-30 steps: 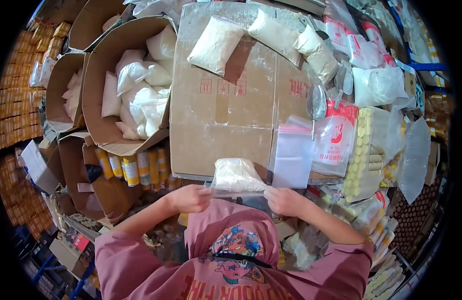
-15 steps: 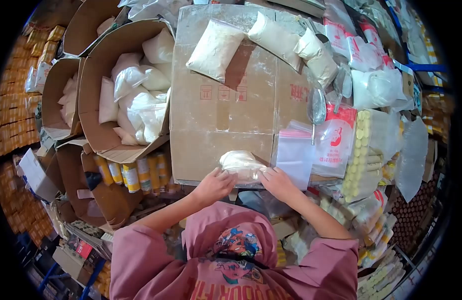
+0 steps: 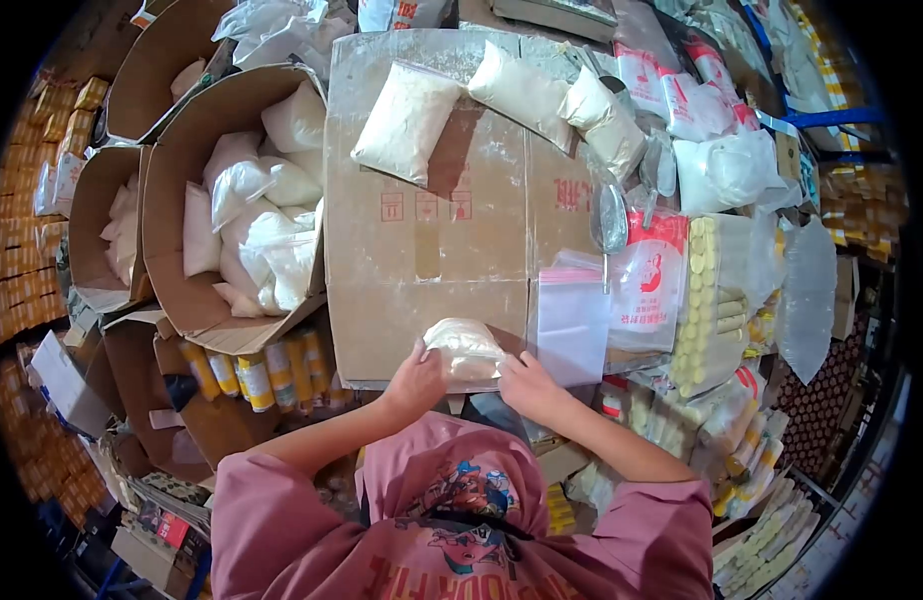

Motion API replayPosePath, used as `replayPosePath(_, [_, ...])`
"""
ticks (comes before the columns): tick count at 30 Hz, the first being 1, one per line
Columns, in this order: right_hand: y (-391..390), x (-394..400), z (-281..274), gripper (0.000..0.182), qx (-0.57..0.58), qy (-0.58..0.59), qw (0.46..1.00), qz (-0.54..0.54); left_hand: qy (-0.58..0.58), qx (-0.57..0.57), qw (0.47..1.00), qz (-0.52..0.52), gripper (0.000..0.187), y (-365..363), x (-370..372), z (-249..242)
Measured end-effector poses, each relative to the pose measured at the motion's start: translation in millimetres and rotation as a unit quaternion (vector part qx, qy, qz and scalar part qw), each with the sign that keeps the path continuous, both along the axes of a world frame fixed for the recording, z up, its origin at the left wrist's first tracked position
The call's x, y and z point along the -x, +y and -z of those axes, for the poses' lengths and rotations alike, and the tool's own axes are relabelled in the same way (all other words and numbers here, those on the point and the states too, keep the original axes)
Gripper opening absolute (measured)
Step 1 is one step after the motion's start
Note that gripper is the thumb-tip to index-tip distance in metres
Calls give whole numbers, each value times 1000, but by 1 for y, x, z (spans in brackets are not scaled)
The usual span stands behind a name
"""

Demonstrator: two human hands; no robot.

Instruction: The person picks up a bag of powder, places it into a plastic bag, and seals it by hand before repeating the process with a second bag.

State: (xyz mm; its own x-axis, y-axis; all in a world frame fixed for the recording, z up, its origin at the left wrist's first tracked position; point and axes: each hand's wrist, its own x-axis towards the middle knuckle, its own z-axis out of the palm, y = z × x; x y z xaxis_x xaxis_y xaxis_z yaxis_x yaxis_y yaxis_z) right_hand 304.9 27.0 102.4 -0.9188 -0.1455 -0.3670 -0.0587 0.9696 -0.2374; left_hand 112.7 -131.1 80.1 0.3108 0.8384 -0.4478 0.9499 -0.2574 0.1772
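A small clear plastic bag of off-white powder (image 3: 464, 352) lies near the front edge of a flattened cardboard sheet (image 3: 382, 290). My left hand (image 3: 418, 382) is closed on the bag's left side, with the thumb upward. At the right front corner, my right hand (image 3: 532, 387) pinches the bag's plastic edge. Just right of that hand lies a stack of flat clear bags (image 3: 572, 325) with pink top edges. Farther back on the cardboard rest a filled bag (image 3: 406, 122), another filled bag (image 3: 522, 95) and a third one (image 3: 604, 125).
Left of the cardboard stands an open carton (image 3: 172, 270) full of powder bags. A metal scoop (image 3: 609, 220) lies at the right, near a red-printed bag (image 3: 650, 270) and bundled pale yellow rolls (image 3: 700, 300). Yellow-wrapped tubes (image 3: 254, 382) stand at the lower left.
My left hand has turned from lying over the bag to gripping its left side. My right hand keeps its pinch on the right corner. The whole view has shifted slightly.
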Motion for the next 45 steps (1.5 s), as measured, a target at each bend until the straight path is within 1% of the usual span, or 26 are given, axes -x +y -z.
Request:
replayPosePath(2, [13,-4,1,11,18,65,998,13,-42,-25,999,17,21,-4,19,1])
replayPosePath(3, [19,-6,4,12,43,87,994,49,-63,-44,997,25,21,-4,31,4])
replayPosePath(5, [29,-6,5,12,84,75,990,90,-77,-70,994,24,23,-5,50,8])
replayPosePath(6, [33,-6,3,13,103,67,986,111,-82,-32,996,18,23,-4,54,7])
replayPosePath(8, [39,-5,-2,10,113,39,988,96,-92,42,995,8,23,0,60,-1])
replayPosePath(10, [39,-6,-11,8,135,35,986,88,-108,0,994,30,21,-5,64,-11])
replayPosePath(11, [37,-8,-15,9,135,61,985,85,-117,-19,992,42,20,-10,66,-15])
replayPosePath(14, [32,-19,-6,10,177,89,973,116,-155,-141,978,18,19,-19,71,-16])
replayPosePath(15, [28,-21,-6,11,208,78,959,173,-187,-131,974,-8,19,-19,72,-15])
replayPosePath(16, [24,-21,-7,13,239,67,941,229,-268,-106,954,-84,25,-20,72,-9])
replayPosePath(17, [22,-20,-5,16,267,55,919,285,-345,-78,922,-158,31,-19,72,0])
replayPosePath(19, [19,-19,4,23,414,82,806,414,-477,-20,832,-282,46,-14,68,14])
replayPosePath(20, [18,-19,12,26,480,94,734,471,-532,10,779,-332,56,-10,62,20])
replayPosePath(21, [10,-18,24,44,604,107,585,531,-580,38,720,-380,66,-5,59,29])
replayPosePath(24, [20,-16,46,51,506,20,732,457,-544,1,806,-235,80,6,47,65])
replayPosePath(25, [24,-15,62,55,491,40,792,362,-563,-20,785,-259,62,6,36,75])
replayPosePath(28, [24,-8,91,47,452,67,845,278,-618,-23,750,-235,43,3,29,110])
replayPosePath(29, [30,-10,102,38,471,87,846,234,-606,-12,756,-247,31,5,27,111])
replayPosePath(32, [28,-16,111,31,558,37,772,300,-641,15,713,-284,27,4,28,113])
replayPosePath(33, [30,-17,114,33,595,43,736,320,-643,18,696,-319,25,5,24,112])
replayPosePath(36, [17,-30,132,33,650,1,635,417,-655,1,674,-341,24,-4,17,128])
replayPosePath(37, [21,-28,131,34,665,-22,608,433,-685,-25,633,-360,23,-5,13,135])
replayPosePath(40, [11,-34,147,30,692,65,577,429,-697,-61,573,-427,17,-8,-2,144])
replayPosePath(41, [6,-33,147,25,684,90,568,450,-727,-91,526,-433,14,-7,-5,149])
replayPosePath(44, [-6,-32,145,24,689,107,513,501,-700,-72,412,-579,17,-14,-22,142])
replayPosePath(45, [-11,-30,143,28,689,114,482,528,-691,-89,423,-580,27,-17,-24,142])
